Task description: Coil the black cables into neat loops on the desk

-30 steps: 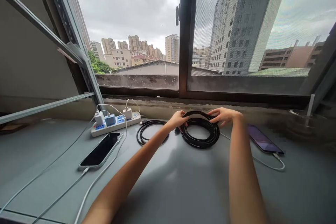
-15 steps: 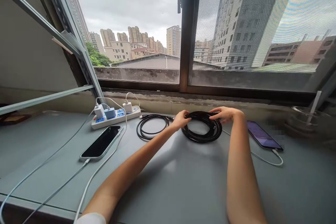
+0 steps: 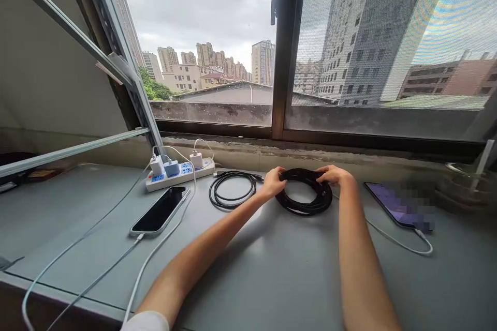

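Note:
A thick coil of black cable (image 3: 298, 210) rests on the grey table (image 3: 248, 274) below the window. My left hand (image 3: 274, 182) is closed on the coil's left side, its thumb toward the ring's inner edge. On the opposite side, my right hand (image 3: 333, 174) grips the coil's upper right edge between thumb and fingers. Just left of my left hand lies a thinner coiled black cable (image 3: 217, 201) with a connector at its upper end; neither hand touches it.
A white power strip (image 3: 180, 176) with plugged-in chargers sits by the wall. One phone (image 3: 161, 212) lies at left, another phone (image 3: 392, 204) at right, both on white cables. A glass jar (image 3: 462, 186) stands far right. A metal frame (image 3: 143, 98) rises at left.
My right hand's fingers have closed onto the coil's right edge, where they were more spread before. The whole view has shifted slightly, so things appear farther right.

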`<state>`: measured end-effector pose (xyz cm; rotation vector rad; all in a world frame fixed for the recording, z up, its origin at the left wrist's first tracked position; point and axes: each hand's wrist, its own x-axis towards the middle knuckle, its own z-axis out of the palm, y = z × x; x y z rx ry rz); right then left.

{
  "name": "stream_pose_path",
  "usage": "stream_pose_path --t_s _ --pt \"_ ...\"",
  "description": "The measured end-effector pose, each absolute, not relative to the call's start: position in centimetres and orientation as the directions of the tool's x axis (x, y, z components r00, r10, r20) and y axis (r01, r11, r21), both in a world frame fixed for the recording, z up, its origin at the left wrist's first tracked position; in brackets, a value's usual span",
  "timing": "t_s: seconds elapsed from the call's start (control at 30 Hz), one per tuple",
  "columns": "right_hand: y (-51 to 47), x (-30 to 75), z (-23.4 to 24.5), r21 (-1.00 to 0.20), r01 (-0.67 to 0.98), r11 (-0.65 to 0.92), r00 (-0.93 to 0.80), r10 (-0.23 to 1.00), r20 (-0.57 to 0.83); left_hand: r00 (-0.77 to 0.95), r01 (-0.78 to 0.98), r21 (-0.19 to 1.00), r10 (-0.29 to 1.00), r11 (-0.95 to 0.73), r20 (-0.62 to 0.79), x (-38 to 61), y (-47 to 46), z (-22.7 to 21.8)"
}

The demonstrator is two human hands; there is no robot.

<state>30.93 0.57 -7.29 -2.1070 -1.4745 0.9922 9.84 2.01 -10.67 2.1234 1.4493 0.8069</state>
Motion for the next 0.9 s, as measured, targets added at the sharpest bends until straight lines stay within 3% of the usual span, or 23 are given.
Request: stream_pose_path --t_s 0.3,0.63,0.73,0.9 --pt "0.5 30.9 -7.2 -0.707 0.604 -0.368 0.176 0.927 -0.333 0.39 0.801 0.387 0.888 -0.458 0.244 9.5 1.3 -11.1" --pt "-1.4 30.9 -5.5 -0.795 0.504 -0.339 0.159 0.94 -0.301 0.37 0.86 0.292 0.905 -0.419 0.209 9.9 0.5 -11.2" --pt "-2.6 31.5 -3.8 -0.841 0.475 -0.26 0.229 0.959 -0.167 0.373 0.861 0.284 0.904 -0.422 0.211 9.9 0.5 -11.1" --pt "-6.0 34.7 0.3 -0.874 0.487 0.013 0.445 0.857 0.261 0.38 0.863 0.272 0.901 -0.427 0.208 9.6 0.2 -10.7"
